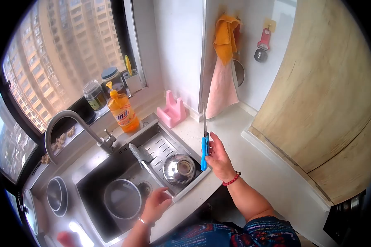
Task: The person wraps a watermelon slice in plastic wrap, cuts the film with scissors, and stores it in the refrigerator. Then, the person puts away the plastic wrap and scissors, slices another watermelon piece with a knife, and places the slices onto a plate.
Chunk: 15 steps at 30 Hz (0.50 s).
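Note:
Closed around the blue handles of a pair of scissors [205, 153], my right hand [221, 159] is raised over the counter at the sink's right corner. The blades point up and look closed. My left hand [156, 206] hovers at the front edge of the sink [90, 181], its fingers loosely bent and apart, with nothing visible in them. Near it, a round translucent bowl [123, 199] lies in the basin. An upturned shiny metal bowl [178, 171] rests on the slotted drain tray [160, 140], and a grey cloth [140, 153] hangs over the tray's left edge.
A curved faucet [70, 113] rises behind the sink. An orange soap bottle [124, 113], lidded jars [95, 95] and a pink rack [172, 110] stand at the back. Towels [223, 82] and a red-handled peeler-like tool [264, 40] hang on the wall. More bowls [57, 196] sit left.

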### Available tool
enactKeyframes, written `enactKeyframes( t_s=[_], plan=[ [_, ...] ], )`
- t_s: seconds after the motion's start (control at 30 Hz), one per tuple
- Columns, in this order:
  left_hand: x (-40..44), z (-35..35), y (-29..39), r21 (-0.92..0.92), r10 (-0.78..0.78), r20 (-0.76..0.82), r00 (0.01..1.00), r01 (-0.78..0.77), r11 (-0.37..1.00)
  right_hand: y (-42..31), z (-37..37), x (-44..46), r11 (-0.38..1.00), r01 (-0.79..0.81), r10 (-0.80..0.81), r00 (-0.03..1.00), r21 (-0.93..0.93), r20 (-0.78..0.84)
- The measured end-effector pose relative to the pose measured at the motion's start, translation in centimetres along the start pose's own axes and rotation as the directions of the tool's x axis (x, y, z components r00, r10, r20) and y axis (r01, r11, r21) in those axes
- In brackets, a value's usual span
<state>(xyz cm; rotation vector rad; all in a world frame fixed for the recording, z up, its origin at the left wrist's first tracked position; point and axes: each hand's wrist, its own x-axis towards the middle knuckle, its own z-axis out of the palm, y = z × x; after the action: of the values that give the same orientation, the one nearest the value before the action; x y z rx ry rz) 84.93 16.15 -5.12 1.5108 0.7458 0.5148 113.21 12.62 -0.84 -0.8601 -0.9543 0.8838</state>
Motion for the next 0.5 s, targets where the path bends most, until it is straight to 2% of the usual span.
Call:
enactKeyframes(
  t_s=[0.07,0.13,0.2,0.27,0.3,0.37,0.4,0.47,0.5],
  plan=[
    [-0.3,0.3,-1.0,-0.078,-0.093,-0.069,0.993,0.087,0.993,-1.8,-2.2,2.5,0.997,0.024,-0.027,0.999,-0.078,-0.045],
    [-1.1,0.9,-1.0,-0.158,-0.152,-0.201,0.968,0.121,0.98,-3.2,-3.9,5.6,0.99,0.101,-0.11,0.989,-0.093,-0.102],
    [-2.2,1.0,-2.4,-0.15,-0.166,-0.338,0.926,0.121,0.981,-4.7,-5.1,9.1,0.979,0.16,-0.178,0.973,-0.13,-0.143],
    [-3.5,0.9,-3.9,-0.059,-0.165,-0.463,0.871,0.155,0.986,-6.7,-5.8,12.9,0.879,0.239,-0.353,0.907,-0.413,-0.227],
    [-4.3,0.8,-4.2,-0.054,-0.158,-0.471,0.868,0.15,0.987,-7.4,-6.1,15.1,0.88,0.246,-0.357,0.907,-0.406,-0.223],
    [-5.9,1.0,-3.8,0.168,-0.016,-0.555,0.832,0.131,0.977,-8.6,-6.4,19.4,0.908,0.243,-0.373,0.837,-0.341,-0.399],
    [-6.5,0.7,-4.8,0.172,-0.012,-0.562,0.827,0.13,0.976,-9.4,-6.4,21.3,0.91,0.247,-0.373,0.839,-0.333,-0.396],
    [-7.9,-0.3,-6.9,0.097,-0.108,-0.58,0.808,0.2,0.975,-10.6,-6.0,24.1,0.673,-0.013,-0.5,0.728,-0.739,-0.468],
    [-8.4,-0.4,-7.6,0.195,-0.035,-0.587,0.809,0.182,0.964,-10.2,-6.1,25.1,0.678,-0.012,-0.496,0.73,-0.735,-0.47]
  ],
)
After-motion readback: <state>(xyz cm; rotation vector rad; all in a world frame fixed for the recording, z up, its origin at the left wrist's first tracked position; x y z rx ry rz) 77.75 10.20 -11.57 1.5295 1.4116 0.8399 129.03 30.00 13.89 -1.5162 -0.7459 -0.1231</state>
